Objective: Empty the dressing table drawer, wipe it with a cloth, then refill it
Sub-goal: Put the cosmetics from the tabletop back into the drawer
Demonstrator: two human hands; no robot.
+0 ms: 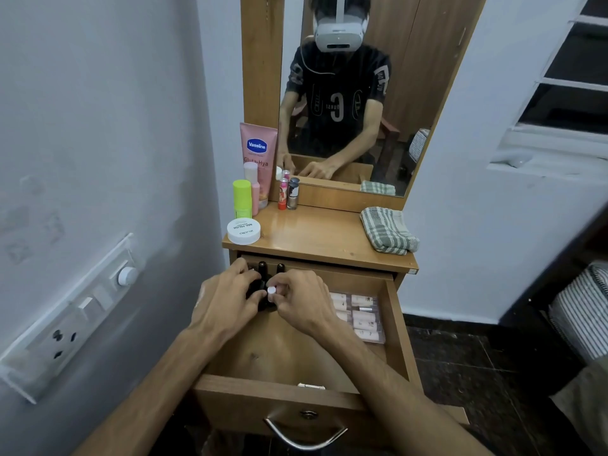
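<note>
The wooden drawer (pixel 396 327) of the dressing table is pulled out. At its back left stand several small black-capped bottles (pixel 262 266). My left hand (pixel 227 301) is closed around some of these dark bottles. My right hand (pixel 302 299) pinches a small white-capped item (pixel 271 290) between its fingertips, right beside the left hand. A clear box of pale nail tips (pixel 360 315) lies on the drawer's right side. A green-and-white checked cloth (pixel 388 230) lies folded on the tabletop's right end.
On the tabletop's left stand a pink Vaseline tube (pixel 258 149), a lime green bottle (pixel 242 199), a white round nail polish jar (pixel 243 231) and two small bottles (pixel 288 194). A mirror (pixel 348 93) rises behind. A switchboard (pixel 70 319) is on the left wall.
</note>
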